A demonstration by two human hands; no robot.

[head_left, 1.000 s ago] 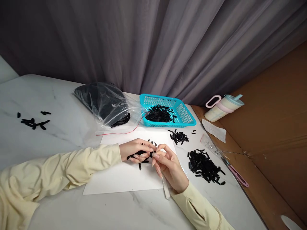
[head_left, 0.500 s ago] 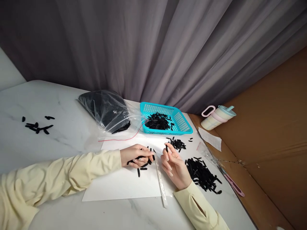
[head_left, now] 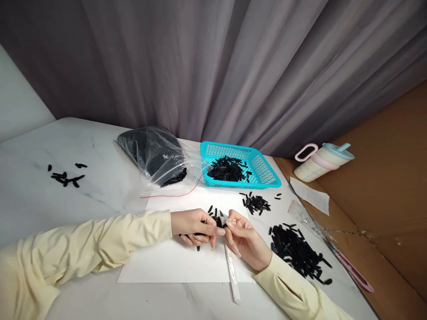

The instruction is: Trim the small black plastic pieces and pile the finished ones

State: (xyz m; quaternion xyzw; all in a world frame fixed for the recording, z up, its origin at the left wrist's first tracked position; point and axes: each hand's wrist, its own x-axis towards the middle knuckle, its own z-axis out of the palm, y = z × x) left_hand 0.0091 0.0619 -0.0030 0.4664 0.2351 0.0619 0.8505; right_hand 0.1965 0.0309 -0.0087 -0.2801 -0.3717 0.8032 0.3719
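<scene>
Left hand [head_left: 195, 224] grips a bunch of black pieces [head_left: 216, 221] over the white sheet [head_left: 173, 262]. Right hand [head_left: 245, 238], at its 3 o'clock, pinches a piece there and holds a white tool [head_left: 232, 278].

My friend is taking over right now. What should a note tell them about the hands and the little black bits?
Left hand: closed on a bunch of black pieces over the white paper.
Right hand: fingertips meet the left hand's at those pieces; a clear strip runs under it.
Sorted so far: a big pile, a small pile, more in the blue basket.
Left: a bag of pieces.
</scene>
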